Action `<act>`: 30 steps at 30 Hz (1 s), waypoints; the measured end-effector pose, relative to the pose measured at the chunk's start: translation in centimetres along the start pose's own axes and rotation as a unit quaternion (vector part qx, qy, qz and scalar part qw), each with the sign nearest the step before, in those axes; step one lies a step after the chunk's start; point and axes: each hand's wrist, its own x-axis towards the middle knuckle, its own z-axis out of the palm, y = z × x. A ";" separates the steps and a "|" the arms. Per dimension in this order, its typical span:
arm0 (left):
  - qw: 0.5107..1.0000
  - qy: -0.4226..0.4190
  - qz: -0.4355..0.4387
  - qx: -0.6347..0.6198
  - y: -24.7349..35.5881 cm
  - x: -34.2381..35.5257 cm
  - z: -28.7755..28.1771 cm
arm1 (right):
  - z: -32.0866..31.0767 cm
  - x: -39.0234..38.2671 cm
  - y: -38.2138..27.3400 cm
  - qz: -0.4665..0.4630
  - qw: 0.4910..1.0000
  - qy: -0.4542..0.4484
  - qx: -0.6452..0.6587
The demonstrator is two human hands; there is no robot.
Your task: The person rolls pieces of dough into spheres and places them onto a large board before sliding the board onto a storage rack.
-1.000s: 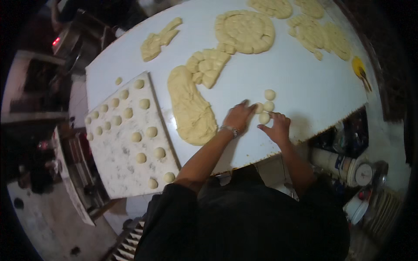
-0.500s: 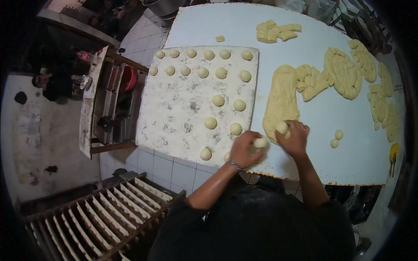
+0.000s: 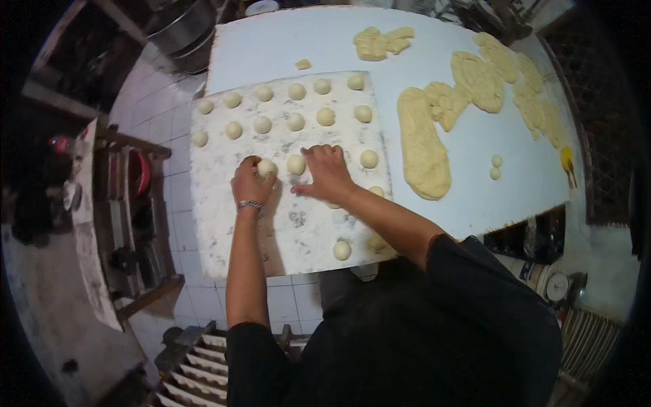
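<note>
Head view: on the floured board [image 3: 215, 190], the left hand [image 3: 250, 185] pinches one ball [image 3: 268, 168] between thumb and fingers; the right hand [image 3: 329, 173] has its grip spread, a second ball [image 3: 296, 165] just left of its palm.

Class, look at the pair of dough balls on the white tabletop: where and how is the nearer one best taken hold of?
Probably by its left and right sides, thumb opposite fingers, coming from the near side. The nearer dough ball looks round, and the farther dough ball sits close at its far side, while its flanks are free on the white tabletop.
</note>
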 end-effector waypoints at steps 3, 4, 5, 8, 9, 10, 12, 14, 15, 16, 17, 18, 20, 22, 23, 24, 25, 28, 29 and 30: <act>0.997 -0.041 -0.056 0.040 0.6 0.1 1.2 | -2.8 -6.8 1.3 0.019 0.997 -0.072 0.008; 0.999 0.027 -0.010 0.028 -2.4 -0.6 0.8 | -4.3 -9.2 1.6 0.000 0.999 -0.051 0.008; 0.995 0.091 0.039 0.025 -5.1 -1.4 0.4 | -5.9 -11.5 2.7 0.024 0.998 -0.059 0.027; 0.997 0.078 0.004 -0.021 0.8 -7.5 0.0 | -9.3 -24.7 12.3 0.209 0.974 0.076 0.039; 0.997 0.075 0.018 -0.032 2.8 -9.7 -0.1 | -10.2 -28.3 16.6 0.280 0.951 0.133 -0.005; 0.996 0.037 -0.009 -0.081 5.5 -11.1 1.4 | -11.3 -31.4 21.3 0.350 0.917 0.182 -0.068; 0.990 -0.074 -0.050 -0.107 11.9 -14.3 5.3 | -14.8 -35.2 29.7 0.511 0.831 0.185 -0.119; 0.976 -0.172 -0.003 -0.136 18.8 -14.9 12.3 | -17.4 -36.9 36.2 0.607 0.767 0.164 -0.128; 0.965 -0.218 0.025 -0.146 22.3 -14.3 16.1 | -17.4 -37.2 38.7 0.619 0.758 0.161 -0.129; 0.951 -0.260 0.051 -0.158 26.1 -13.6 20.4 | -17.2 -37.7 41.0 0.619 0.760 0.154 -0.126; 0.936 -0.299 0.077 -0.169 29.8 -12.3 24.9 | -16.5 -38.0 43.3 0.601 0.774 0.154 -0.129; 0.924 -0.326 0.096 -0.174 33.1 -11.0 29.3 | -15.9 -37.5 44.8 0.561 0.801 0.171 -0.119; 0.911 -0.351 0.117 -0.184 39.4 -8.1 37.9 | -15.3 -36.4 46.3 0.515 0.832 0.185 -0.089; 0.913 -0.358 0.092 -0.170 45.9 -6.7 45.6 | -15.1 -37.0 46.6 0.488 0.840 0.236 0.003; 0.933 -0.308 0.161 -0.096 48.2 -6.3 48.9 | -15.0 -37.1 45.9 0.479 0.835 0.269 0.013; 0.914 -0.350 0.191 -0.073 52.3 -6.8 50.6 | -14.7 -39.8 45.3 0.499 0.811 0.301 0.062; 0.894 -0.398 0.203 -0.020 55.0 -6.4 52.2 | -14.8 -40.6 44.0 0.496 0.793 0.334 0.118; 0.911 -0.347 0.223 0.029 55.0 -8.0 59.2 | -13.9 -45.2 40.1 0.453 0.842 0.278 0.093; 0.911 -0.349 0.216 0.036 53.9 -8.0 58.4 | -14.4 -45.9 38.0 0.489 0.842 0.205 0.096; 0.911 -0.351 0.215 0.036 53.9 -8.0 57.1 | -13.6 -48.2 37.3 0.499 0.818 0.234 0.166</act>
